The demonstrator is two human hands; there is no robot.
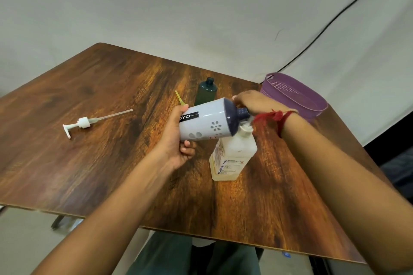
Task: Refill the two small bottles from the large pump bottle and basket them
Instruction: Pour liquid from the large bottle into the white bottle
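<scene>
On the wooden table [89,87] the large white bottle [232,156] stood upright near the middle, its pump off and its neck open. Beyond that bottle and to its right, at the table's far corner, sat the purple basket [297,96]; whether it held anything could not be made out. Directly above the white bottle's open neck hung the pale bottle [207,123], tipped almost onto its side, with its dark blue shoulder and neck pointing right. It covered part of the dark green bottle [206,94], which stood upright behind the white bottle, well apart from it. Far to the left of the white bottle lay the white pump head [83,123] with its long dip tube, flat on the wood. A small yellow piece [180,98] lay just left of the green bottle.

The left hand [176,140] reached in from below and gripped the pale bottle's base end, thumb on top and fingers wrapped beneath. The right hand [252,101], a red thread [277,116] tied round its wrist, came in from the right, bent down at the wrist, its fingers curled about the pale bottle's dark neck; the hand hid what they pinched there.
</scene>
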